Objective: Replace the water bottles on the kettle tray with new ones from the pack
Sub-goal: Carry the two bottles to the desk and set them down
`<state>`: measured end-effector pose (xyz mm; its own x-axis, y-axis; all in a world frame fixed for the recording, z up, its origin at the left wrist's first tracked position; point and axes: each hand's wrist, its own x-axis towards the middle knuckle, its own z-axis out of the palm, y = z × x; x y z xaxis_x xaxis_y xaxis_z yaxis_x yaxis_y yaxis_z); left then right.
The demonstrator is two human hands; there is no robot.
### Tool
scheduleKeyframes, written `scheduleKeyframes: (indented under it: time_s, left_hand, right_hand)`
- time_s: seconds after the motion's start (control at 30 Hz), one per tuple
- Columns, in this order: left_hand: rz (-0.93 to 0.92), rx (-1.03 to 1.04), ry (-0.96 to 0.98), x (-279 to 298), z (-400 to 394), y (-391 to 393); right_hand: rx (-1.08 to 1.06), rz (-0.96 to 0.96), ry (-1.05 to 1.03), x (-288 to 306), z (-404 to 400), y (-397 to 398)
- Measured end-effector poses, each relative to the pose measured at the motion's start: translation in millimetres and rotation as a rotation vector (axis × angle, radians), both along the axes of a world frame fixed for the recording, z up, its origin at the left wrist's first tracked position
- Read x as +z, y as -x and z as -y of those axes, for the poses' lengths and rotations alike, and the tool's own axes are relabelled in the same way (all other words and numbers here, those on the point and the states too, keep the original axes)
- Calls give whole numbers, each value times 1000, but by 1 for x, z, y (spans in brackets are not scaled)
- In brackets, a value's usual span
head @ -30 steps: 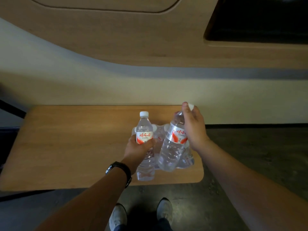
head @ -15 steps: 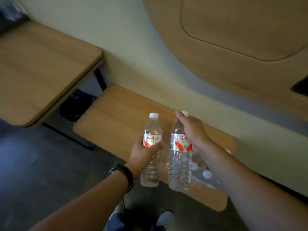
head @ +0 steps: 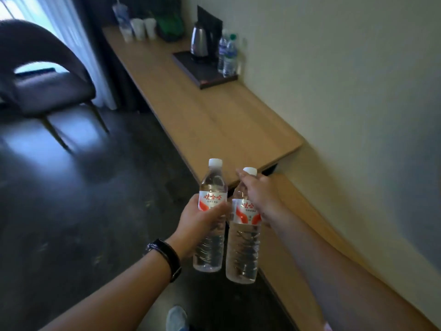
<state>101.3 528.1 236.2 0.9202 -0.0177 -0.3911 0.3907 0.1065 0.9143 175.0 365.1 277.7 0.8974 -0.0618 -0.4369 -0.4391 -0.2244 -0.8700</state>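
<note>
Both new bottles had left the low shelf, now carried upright: left hand gripped left bottle, right hand gripped right bottle. Old bottles stood at the tray's wall-side edge, beside the kettle, on the desk's far end.

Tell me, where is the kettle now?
The kettle stands on the dark tray at the far end of the long desk, left of two bottles.

left hand, right hand, both hands seemingly gripping
</note>
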Motion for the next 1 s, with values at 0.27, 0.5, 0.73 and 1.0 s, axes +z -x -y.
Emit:
scheduleKeyframes:
  time_s: [0.27, 0.5, 0.73, 1.0]
  left_hand:
    - [56, 162, -28, 36, -175, -74]
    - [75, 234, -15, 47, -278, -168]
    - [95, 263, -63, 55, -360, -312]
    - [110, 155, -80, 71, -425, -481]
  right_hand:
    - [161, 100, -2, 51, -192, -99]
    - [249, 122, -51, 62, -303, -202]
    - [268, 159, -94, 65, -389, -346]
    - [167, 160, -77, 80, -446, -502]
